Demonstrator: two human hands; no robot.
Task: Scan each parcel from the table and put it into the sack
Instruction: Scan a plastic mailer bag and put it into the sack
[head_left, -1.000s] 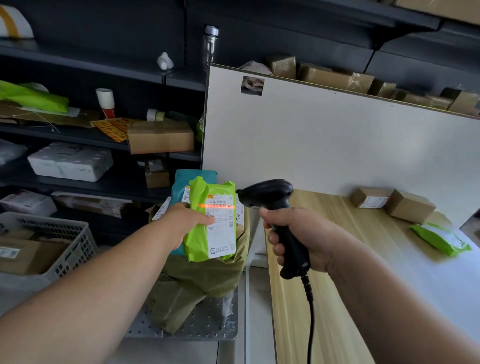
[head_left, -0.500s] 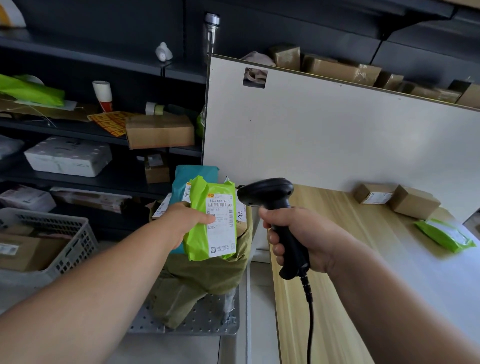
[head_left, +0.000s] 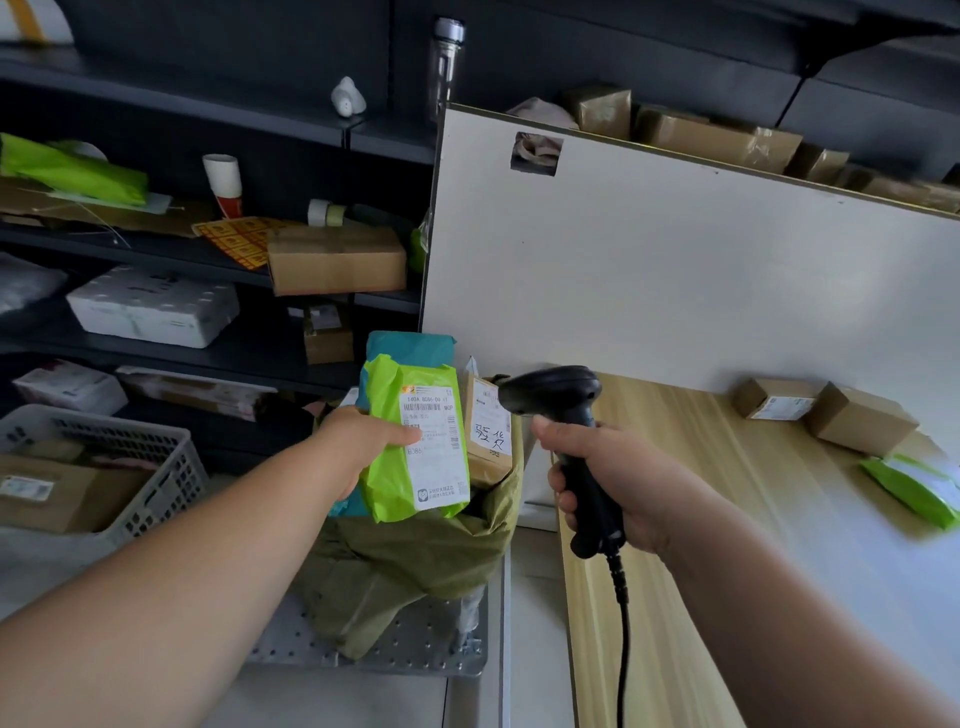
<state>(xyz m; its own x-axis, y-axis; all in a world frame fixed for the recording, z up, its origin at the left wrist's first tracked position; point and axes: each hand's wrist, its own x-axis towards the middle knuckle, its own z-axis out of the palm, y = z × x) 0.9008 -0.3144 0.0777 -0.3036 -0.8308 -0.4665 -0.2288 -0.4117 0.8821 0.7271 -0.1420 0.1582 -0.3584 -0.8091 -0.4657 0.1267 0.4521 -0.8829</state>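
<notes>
- The table (head_left: 701, 493) edge is running down just under the right hand (head_left: 618, 483), with a narrow strip of floor lying between that edge and the sack (head_left: 415, 561).
- The white board (head_left: 675, 260) is standing upright along the table's far side, closing off the room behind the scanner (head_left: 556, 395).
- Shelves (head_left: 208, 244) and a grey basket (head_left: 156, 467) are crowding the left side; the space above the sack mouth is staying open.
- The sack is sitting on a perforated metal plate (head_left: 405, 649), already holding a teal parcel (head_left: 410, 343) and a brown box (head_left: 488, 436).
- The left hand (head_left: 358, 447) is gripping the green parcel (head_left: 395, 483) by its left edge, thumb lying across the label, holding it upright just over the sack mouth.
- The right hand is wrapping its fingers round the scanner's handle, the head pointing left at the parcel's label from close by, not touching it; the cable (head_left: 623, 623) is hanging down.
- Two cardboard boxes (head_left: 774, 405) (head_left: 862, 426) and another green bag (head_left: 914, 488) are waiting at the table's far right, well apart from both hands.
- Compared with a second ago, the red scan line is no longer lying across the barcode, and more of the brown box is showing between parcel and scanner.
</notes>
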